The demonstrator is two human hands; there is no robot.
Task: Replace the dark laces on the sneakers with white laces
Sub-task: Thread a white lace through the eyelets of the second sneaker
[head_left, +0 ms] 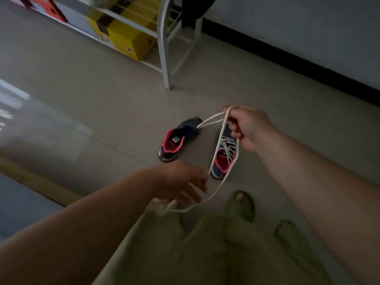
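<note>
the tiled floor (102, 103) spreads out grey, with a white rack (164, 48) of coloured boxes (125, 38) against the far wall. below the person's arms two dark sneakers with pink linings sit side by side: the right sneaker (223, 155) already shows white lacing criss-crossed over its tongue, while the left sneaker (181, 138) looks bare of any lace. so it seems about half done, with that second shoe left to thread. the right hand (246, 128) is curled round a loose white lace (224, 179), pinching its looped upper part above the shoes. the lace sags down to the left hand (181, 182), whose fingers look loosely spread; whether it grips the lace's lower end is too blurred to tell.
</note>
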